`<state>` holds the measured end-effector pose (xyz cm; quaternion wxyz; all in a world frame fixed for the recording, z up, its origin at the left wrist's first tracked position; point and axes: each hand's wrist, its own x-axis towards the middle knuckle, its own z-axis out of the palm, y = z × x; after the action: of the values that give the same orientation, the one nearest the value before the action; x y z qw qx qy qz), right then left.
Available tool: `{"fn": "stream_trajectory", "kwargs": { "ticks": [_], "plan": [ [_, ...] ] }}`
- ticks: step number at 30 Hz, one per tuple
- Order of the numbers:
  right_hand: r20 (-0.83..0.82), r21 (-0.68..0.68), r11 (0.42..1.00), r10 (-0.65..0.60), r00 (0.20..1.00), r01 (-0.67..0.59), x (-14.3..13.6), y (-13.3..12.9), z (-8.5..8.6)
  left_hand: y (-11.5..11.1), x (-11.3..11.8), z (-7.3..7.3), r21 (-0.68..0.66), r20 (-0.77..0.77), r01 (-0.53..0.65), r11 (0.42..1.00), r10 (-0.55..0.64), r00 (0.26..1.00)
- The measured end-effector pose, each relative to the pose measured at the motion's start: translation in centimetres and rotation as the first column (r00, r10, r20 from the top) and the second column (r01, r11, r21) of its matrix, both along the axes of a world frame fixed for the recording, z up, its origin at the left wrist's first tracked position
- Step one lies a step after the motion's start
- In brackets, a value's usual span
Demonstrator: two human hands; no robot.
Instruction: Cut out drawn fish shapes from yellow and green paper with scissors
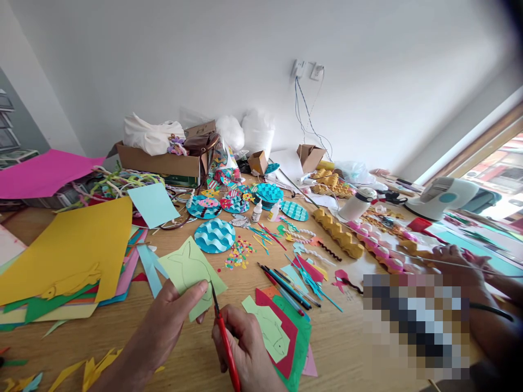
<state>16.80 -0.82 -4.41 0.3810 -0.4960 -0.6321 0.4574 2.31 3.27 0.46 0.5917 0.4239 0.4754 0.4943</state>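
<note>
My left hand pinches a light green sheet of paper with a fish outline drawn on it, thumb on top. In my right hand is a pair of red-handled scissors, seen nearly edge-on, the dark blade tip at the sheet's lower right part. How far the blades are apart cannot be made out. Just right of my right hand, another light green piece with a drawn fish lies on red paper and green paper. Pens and pencils lie beyond it.
Yellow card and other coloured sheets are stacked left. Blue wavy discs, confetti and two glue bottles lie ahead. At right, another person's hand works near pink egg-carton strips. A cardboard box stands behind.
</note>
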Motion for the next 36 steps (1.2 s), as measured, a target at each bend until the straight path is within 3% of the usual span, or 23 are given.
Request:
{"fn": "stream_trajectory", "kwargs": {
  "ticks": [8,16,23,36],
  "plan": [
    [0.003,0.020,1.000,-0.002,1.000,0.002,0.1,0.0,0.0,-0.1,0.3,-0.2,-0.013,0.034,-0.010,1.000,0.011,0.999],
    [-0.020,-0.010,0.999,-0.043,0.999,0.043,0.1,-0.2,-0.7,-0.3,0.9,0.2,-0.048,0.048,-0.096,0.994,0.098,0.994],
    [-0.021,0.001,0.999,-0.038,0.999,0.038,-0.1,0.0,-0.3,-0.5,1.2,0.5,-0.090,0.034,-0.174,0.981,0.178,0.984],
    [-0.086,0.014,0.999,-0.037,0.996,0.038,-0.6,0.1,0.6,-0.6,1.6,0.3,-0.014,0.009,-0.178,0.984,0.179,0.984]
  ]
}}
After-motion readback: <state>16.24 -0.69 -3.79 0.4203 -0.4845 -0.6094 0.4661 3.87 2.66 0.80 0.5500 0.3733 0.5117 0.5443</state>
